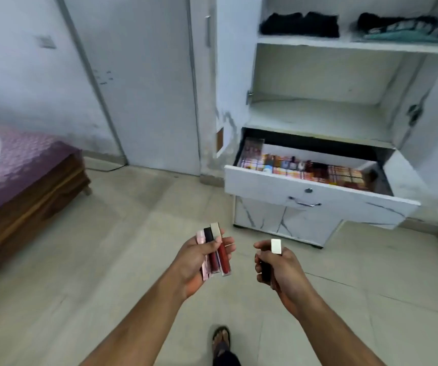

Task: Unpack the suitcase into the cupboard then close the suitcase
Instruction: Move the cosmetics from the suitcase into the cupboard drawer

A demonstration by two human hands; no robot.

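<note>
Just above the tiled floor, three lip gloss tubes (214,253) lie fanned in the left hand (199,262), its fingers curled round them. To their right, the right hand (278,268) grips a dark tube with a pale cap (273,253). Farther off, the white cupboard (344,114) stands with its drawer (315,191) pulled out, cosmetics inside.

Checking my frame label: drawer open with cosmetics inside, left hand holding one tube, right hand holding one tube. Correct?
One error: the left hand holds three lip gloss tubes, not one, fanned side by side, as the head view shows. The rest stands: the drawer is open with cosmetics inside, and the right hand holds one tube.
</note>
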